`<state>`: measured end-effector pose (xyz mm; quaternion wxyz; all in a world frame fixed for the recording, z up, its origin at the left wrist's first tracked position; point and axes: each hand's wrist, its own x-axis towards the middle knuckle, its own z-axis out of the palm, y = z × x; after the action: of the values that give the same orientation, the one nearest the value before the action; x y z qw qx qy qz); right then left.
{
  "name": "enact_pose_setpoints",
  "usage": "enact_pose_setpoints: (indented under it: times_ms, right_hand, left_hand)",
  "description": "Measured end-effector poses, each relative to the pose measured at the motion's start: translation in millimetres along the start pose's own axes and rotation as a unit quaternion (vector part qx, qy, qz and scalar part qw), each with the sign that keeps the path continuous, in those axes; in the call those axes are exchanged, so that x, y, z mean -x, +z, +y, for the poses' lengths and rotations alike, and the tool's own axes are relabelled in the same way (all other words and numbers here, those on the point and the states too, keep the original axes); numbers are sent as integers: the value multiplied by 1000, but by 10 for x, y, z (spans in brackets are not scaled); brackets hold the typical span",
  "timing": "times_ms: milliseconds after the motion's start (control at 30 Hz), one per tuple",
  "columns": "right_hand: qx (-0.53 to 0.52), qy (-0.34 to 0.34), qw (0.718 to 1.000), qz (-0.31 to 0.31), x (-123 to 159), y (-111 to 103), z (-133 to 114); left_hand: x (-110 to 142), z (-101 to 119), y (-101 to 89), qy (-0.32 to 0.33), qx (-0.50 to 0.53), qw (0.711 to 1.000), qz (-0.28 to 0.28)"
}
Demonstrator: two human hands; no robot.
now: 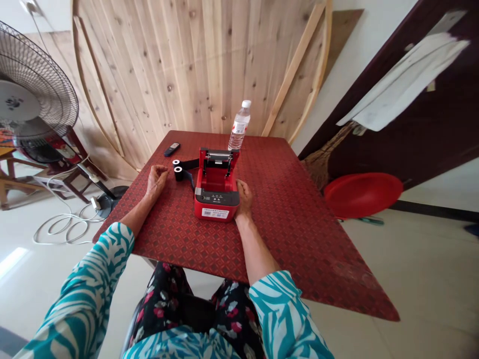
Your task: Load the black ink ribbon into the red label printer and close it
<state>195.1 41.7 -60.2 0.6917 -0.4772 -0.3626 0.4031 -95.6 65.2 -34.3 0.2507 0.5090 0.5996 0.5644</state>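
Observation:
A red and black label printer (217, 203) sits on the table in front of me with its lid raised. My right hand (244, 198) holds its right side, fingers curled against the casing. Two black ribbon rolls with white cores, a rear one (176, 163) and a nearer one (178, 173), lie left of the printer. Dark ribbon runs from them to the machine. My left hand (157, 179) rests on the tabletop left of the rolls, its fingers loosely bent and nothing visible in them.
Behind the printer stands a clear water bottle (239, 125) on the patterned red table (292, 224). A dark handset (172, 149) lies at the back left. A standing fan (35, 94) is on the left, a red basin (362, 195) on the right.

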Motion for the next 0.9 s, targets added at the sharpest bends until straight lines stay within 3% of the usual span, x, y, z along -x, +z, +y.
enact_pose_setpoints:
  times_ms: [67, 233, 400, 567, 700, 800, 900]
  right_hand:
    - [-3, 1, 1000, 0, 2, -4, -3]
    - [5, 2, 1000, -6, 9, -20, -5]
    - [11, 4, 1000, -5, 5, -17, 4]
    - [5, 6, 1000, -6, -19, -15, 28]
    - [0, 17, 1000, -15, -37, -26, 47]
    - [3, 2, 1000, -18, -50, -24, 65]
    - [1, -33, 999, -27, -56, -4, 68]
  left_hand:
    - [-124, -28, -6, 10, 27, 999, -28]
    - [-409, -41, 46, 6, 74, 982, -176]
    - [-487, -48, 41, 20, 32, 973, -229]
    - [-455, -41, 74, 12, -20, 985, -173]
    - [-399, 62, -17, 23, 32, 995, -97]
    - [-316, 308, -244, 58, 94, 991, -68]
    - [-150, 722, -546, 87, 154, 983, -50]
